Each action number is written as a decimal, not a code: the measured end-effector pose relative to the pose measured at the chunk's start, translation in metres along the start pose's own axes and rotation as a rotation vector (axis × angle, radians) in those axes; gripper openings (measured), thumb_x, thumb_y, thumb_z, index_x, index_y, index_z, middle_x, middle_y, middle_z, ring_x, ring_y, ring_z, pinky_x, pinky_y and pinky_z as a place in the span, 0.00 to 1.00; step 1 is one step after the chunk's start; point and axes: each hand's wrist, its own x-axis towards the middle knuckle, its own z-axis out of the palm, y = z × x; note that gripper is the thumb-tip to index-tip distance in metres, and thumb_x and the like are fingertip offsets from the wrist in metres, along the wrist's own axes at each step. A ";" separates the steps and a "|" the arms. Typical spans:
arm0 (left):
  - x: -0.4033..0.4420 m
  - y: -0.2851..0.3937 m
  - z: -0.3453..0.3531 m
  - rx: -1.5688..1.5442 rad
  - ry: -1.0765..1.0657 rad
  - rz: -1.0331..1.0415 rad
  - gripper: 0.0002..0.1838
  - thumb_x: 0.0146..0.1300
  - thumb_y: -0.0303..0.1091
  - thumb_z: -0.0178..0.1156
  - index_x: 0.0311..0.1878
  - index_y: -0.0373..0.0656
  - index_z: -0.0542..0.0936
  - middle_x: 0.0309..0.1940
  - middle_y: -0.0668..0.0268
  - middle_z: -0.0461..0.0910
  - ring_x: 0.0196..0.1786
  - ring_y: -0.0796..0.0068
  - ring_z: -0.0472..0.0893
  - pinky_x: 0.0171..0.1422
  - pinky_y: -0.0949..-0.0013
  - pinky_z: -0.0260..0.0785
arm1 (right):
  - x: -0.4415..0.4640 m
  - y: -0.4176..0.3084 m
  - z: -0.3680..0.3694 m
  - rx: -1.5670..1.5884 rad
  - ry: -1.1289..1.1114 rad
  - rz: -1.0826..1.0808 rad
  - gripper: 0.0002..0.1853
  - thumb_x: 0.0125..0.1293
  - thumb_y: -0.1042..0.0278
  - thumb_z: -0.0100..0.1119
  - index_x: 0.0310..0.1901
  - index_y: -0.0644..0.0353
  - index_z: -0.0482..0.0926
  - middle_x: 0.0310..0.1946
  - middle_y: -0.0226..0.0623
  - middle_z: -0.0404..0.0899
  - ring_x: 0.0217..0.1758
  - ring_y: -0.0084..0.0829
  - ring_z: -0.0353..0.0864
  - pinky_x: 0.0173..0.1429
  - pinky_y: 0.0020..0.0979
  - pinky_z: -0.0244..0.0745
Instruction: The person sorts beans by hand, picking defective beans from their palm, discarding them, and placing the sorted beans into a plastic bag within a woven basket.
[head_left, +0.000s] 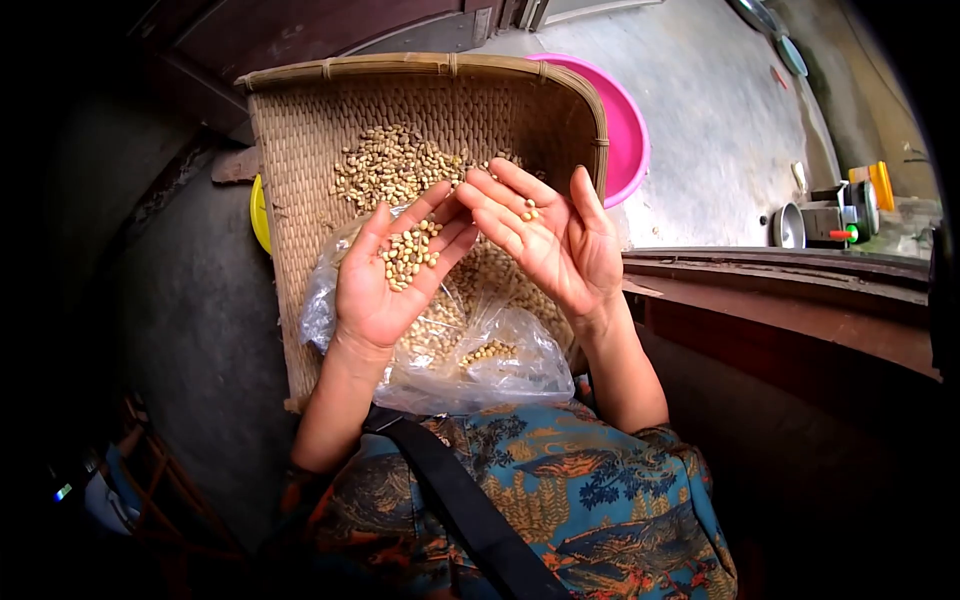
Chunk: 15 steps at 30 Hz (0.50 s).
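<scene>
Patterned shirt (620, 500) nearest; left hand (370, 295) and right hand (562, 245), grips unclenched, bear seeds (408, 258) above a basket (283, 150), bare weave along its left edge.

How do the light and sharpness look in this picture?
Head view: the pale floor at upper right is brightest, the dark floor at left dim; head view: glare streaks the plastic bag; head view: left hand, right hand and beans look fairly sharp; head view: corners fade to black.

Small, oval beans (406, 256), pale tan, loose, clustered on left grip (376, 298), a few on right grip (560, 240)
</scene>
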 end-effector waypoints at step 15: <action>-0.001 -0.002 0.006 -0.023 -0.028 -0.013 0.31 0.79 0.46 0.38 0.71 0.26 0.61 0.72 0.41 0.60 0.77 0.49 0.57 0.83 0.49 0.44 | -0.008 -0.006 0.008 -0.340 0.055 -0.096 0.30 0.74 0.71 0.38 0.73 0.77 0.48 0.71 0.70 0.54 0.75 0.61 0.58 0.78 0.51 0.58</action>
